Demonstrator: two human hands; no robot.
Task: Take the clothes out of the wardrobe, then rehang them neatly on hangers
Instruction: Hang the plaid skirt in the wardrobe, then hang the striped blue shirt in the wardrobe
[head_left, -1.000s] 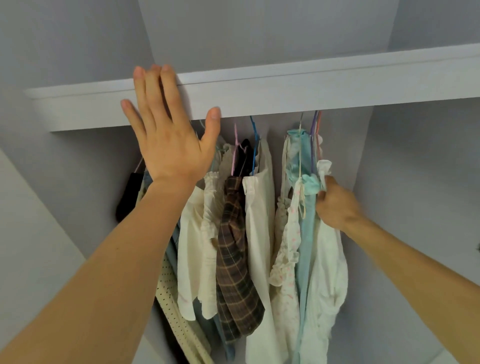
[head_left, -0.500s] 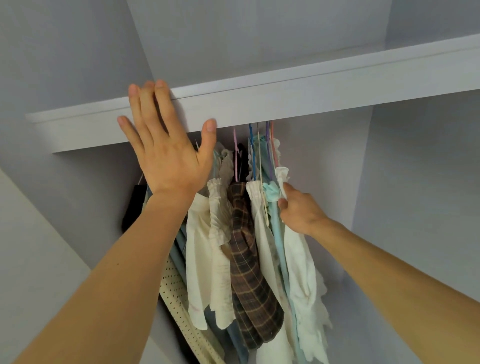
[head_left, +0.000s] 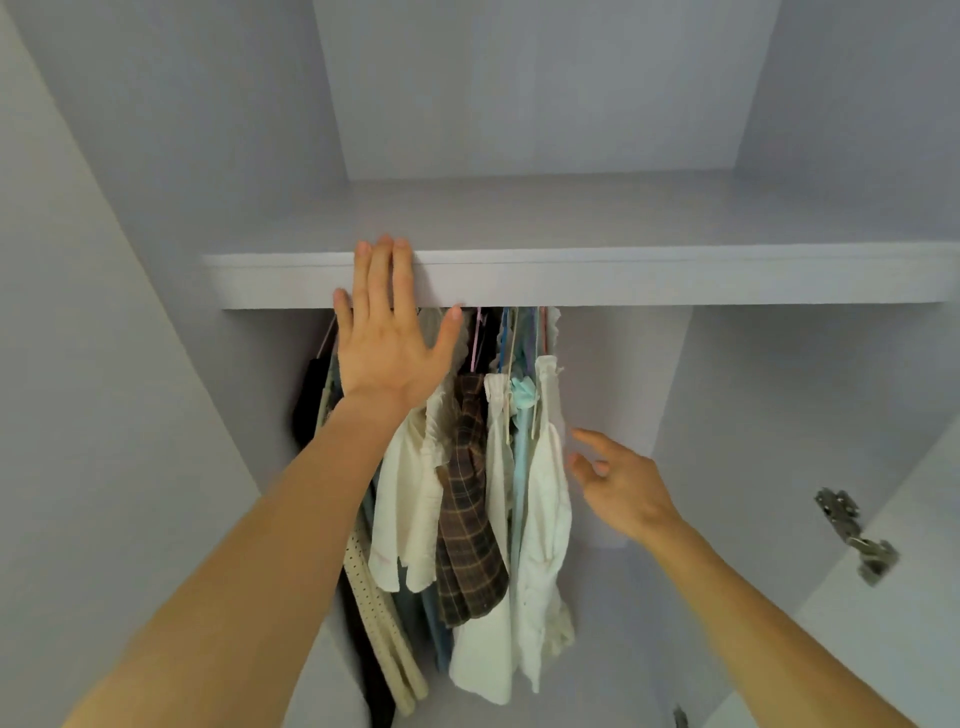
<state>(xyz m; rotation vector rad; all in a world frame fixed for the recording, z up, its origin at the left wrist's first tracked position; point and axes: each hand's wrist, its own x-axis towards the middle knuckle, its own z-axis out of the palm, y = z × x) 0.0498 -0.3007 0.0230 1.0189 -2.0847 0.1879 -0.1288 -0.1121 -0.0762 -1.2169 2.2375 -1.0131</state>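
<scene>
Released since half a second ago, the white frilled top (head_left: 543, 519) now hangs free. The right hand (head_left: 621, 488) that pinched it has drawn back to just beside its right edge.

From the left, the wardrobe side wall (head_left: 104, 364) slopes in, with a strip of bare room between it and the first garment. A black garment (head_left: 309, 395) and a beige dotted one (head_left: 374, 597) hang below and left of the left hand (head_left: 387, 353).

That hand is still pressed flat against the front edge of the shelf (head_left: 623, 280). Its fingers (head_left: 402, 275) are straight and close together, tips at the shelf's top edge, thumb spread out to the right. It holds nothing.

Below its palm and wrist the clothes are bunched tight on thin hangers (head_left: 504, 332) (hooks pink, blue and red, their rail hidden behind the shelf edge). Down and to the right of the thumb come a cream blouse (head_left: 410, 493), a brown plaid garment (head_left: 470, 519), a pale blue piece (head_left: 522, 395), then the white frilled top.

The right hand's fingers (head_left: 592, 441) are loosely spread and slightly bent, tips pointing toward the top. They hold nothing and, as far as can be seen, do not touch it.

Right of those fingers the hanging space is open as far as the inner wall. Farther right, a metal hinge (head_left: 857, 535) sits on the open white door (head_left: 909, 649).
</scene>
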